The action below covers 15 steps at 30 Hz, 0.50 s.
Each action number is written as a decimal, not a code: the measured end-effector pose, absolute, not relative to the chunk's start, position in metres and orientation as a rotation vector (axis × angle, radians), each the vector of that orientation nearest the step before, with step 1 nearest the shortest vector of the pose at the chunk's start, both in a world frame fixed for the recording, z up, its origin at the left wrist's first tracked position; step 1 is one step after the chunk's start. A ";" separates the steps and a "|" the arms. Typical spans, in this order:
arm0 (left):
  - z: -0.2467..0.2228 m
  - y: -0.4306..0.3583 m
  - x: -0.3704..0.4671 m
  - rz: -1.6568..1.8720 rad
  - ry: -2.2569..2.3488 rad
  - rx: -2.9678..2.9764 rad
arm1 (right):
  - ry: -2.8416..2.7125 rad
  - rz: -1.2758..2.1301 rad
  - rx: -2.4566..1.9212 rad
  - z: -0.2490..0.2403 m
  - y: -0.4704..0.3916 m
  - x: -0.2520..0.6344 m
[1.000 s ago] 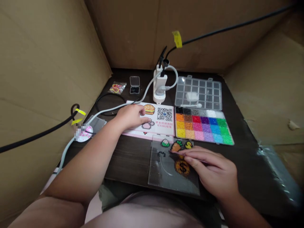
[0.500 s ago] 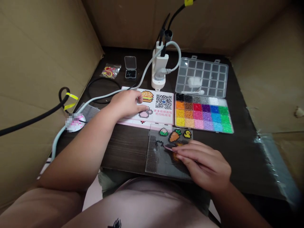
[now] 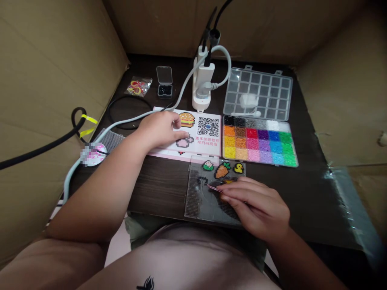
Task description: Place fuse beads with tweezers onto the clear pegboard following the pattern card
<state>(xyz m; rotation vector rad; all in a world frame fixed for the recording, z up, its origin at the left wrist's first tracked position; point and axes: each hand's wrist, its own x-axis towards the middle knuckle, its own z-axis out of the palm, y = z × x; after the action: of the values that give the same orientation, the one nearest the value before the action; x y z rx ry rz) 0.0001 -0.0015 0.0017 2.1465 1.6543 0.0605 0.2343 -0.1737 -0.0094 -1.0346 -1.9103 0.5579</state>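
Pinched between thumb and fingers of right hand [image 3: 260,205]: pink tweezers [image 3: 215,188], tips at a small black bead outline [image 3: 202,180] on clear pegboard [image 3: 195,205]. Cannot tell if the tips grip a bead. Pegboard flat at near edge of desk [image 3: 160,181]; bead carrot [image 3: 223,170] and bead duck [image 3: 238,168] along its far edge. Left hand [image 3: 160,128] on printed sheet [image 3: 216,151], thumb and forefinger apart. Bead case [image 3: 256,162], lid up, between sheet and desk's right edge.
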 end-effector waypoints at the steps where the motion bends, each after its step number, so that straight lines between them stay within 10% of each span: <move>1: 0.002 -0.001 0.000 0.063 1.653 2.147 | -1.910 0.557 -1.033 -0.010 -0.174 0.234; 15: 0.000 0.000 -0.001 0.067 1.643 2.164 | -1.877 0.568 -1.044 -0.009 -0.175 0.235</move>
<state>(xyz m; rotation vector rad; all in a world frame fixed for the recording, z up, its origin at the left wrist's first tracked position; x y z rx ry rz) -0.0010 0.0003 -0.0003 2.1640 1.6430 0.0672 0.2351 -0.1751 -0.0090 -1.0436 -1.8768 0.5681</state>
